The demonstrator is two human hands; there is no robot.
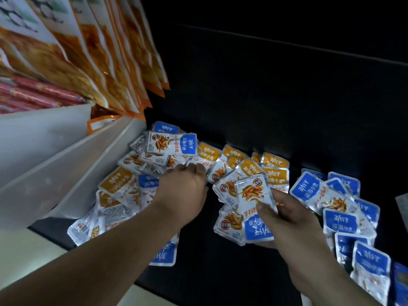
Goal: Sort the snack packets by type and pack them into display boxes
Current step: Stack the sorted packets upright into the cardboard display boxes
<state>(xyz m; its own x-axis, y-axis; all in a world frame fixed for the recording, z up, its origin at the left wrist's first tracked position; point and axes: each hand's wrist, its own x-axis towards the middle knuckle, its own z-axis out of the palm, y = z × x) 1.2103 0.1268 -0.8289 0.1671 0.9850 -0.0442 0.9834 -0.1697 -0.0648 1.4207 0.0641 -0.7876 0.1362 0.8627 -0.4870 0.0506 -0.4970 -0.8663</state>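
Sorting is under way. The right hand (287, 219) has its grip on a small stack of blue-label packets (254, 195) above the dark tabletop (220, 272). The left hand (183, 188) curls its fingers into the mixed pile (132, 173); whether that grip holds anything, I cannot tell. The next move probably calls for picking out one matching blue packet.

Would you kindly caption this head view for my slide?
Right hand holds blue-labelled foil snack packets; left hand touches mixed pile.
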